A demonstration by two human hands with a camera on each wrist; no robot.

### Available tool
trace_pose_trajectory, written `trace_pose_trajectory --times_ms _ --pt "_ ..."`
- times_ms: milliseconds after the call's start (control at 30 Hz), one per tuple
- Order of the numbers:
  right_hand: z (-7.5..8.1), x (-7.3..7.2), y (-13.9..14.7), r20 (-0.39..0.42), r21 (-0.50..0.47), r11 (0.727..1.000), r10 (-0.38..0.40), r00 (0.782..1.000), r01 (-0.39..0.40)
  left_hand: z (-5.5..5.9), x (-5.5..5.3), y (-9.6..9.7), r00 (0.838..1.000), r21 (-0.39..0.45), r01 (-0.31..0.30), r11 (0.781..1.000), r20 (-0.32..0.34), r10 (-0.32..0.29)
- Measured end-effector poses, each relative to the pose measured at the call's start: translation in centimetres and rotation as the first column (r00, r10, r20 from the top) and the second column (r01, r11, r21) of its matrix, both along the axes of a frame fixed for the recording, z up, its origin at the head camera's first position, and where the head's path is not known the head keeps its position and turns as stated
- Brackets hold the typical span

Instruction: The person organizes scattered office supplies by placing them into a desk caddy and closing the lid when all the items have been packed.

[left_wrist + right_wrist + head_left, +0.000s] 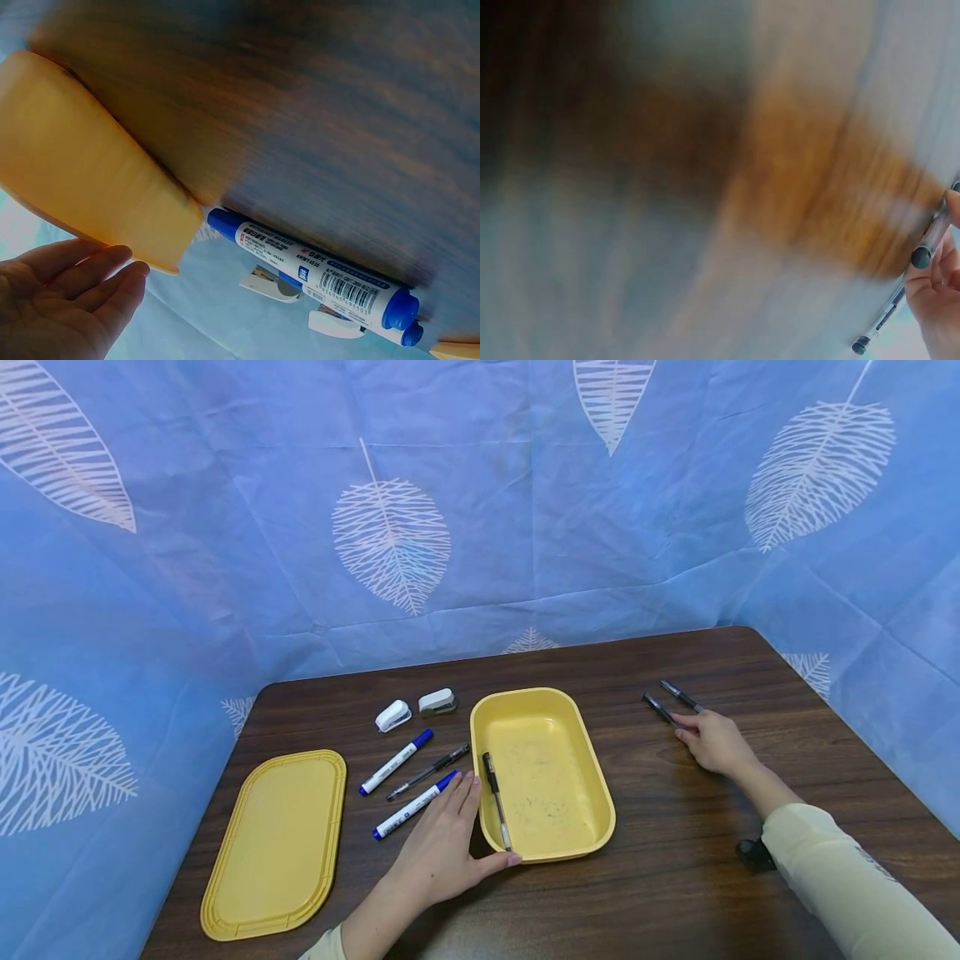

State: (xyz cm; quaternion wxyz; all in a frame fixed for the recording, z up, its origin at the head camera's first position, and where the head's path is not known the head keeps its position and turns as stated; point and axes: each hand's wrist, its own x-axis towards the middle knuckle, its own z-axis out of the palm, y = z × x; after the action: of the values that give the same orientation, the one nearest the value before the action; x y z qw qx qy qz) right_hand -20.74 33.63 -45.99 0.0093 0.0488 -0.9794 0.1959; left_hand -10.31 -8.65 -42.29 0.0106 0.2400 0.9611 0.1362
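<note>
A yellow plastic box point(543, 777) stands on the table with one black-capped gel pen point(497, 802) lying along its left inside wall. My left hand point(442, 847) rests at the box's near left corner, fingers extended along the left rim and thumb at the near rim. In the left wrist view, the fingertips point(135, 262) meet the rim of the box point(90, 157). Over to the right, my right hand point(716, 743) pinches a gel pen point(658, 708) between thumb and fingers. A second gel pen point(681, 695) lies close beside it, partly behind the hand.
Left of the box lie two blue-capped markers point(397, 762), a gel pen point(429, 772) and two small staplers point(393, 716). A yellow lid point(277, 843) lies flat at the table's left. A small black object point(753, 855) is by the right sleeve. Patterned blue cloth hangs behind.
</note>
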Motion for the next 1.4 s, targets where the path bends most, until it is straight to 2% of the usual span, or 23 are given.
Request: trace_pose_trajectory --times_ms 300,633,967,1167,1400 --pt "0.2 0.2 -0.2 -0.008 -0.011 1.0 -0.005 1.0 0.005 -0.1 0.1 0.0 1.0 0.007 0.003 1.0 -0.009 -0.003" --pt "1.0 0.6 -1.1 -0.127 -0.048 0.999 -0.002 0.992 -0.005 -0.1 0.1 -0.1 1.0 0.019 -0.007 1.0 0.012 0.007" --pt "2.9 0.5 -3.5 -0.315 -0.083 0.995 0.025 0.949 -0.054 0.0 0.1 -0.2 1.0 0.028 -0.008 1.0 0.024 0.007" --pt "3.8 0.7 -5.2 -0.352 -0.131 0.991 -0.011 0.936 -0.038 0.0 0.0 -0.2 1.0 0.026 0.0 1.0 0.017 -0.001" --pt "5.1 1.0 -8.0 -0.418 -0.184 0.979 -0.003 0.908 -0.082 -0.1 0.0 -0.2 1.0 0.025 0.012 1.0 -0.005 -0.012"
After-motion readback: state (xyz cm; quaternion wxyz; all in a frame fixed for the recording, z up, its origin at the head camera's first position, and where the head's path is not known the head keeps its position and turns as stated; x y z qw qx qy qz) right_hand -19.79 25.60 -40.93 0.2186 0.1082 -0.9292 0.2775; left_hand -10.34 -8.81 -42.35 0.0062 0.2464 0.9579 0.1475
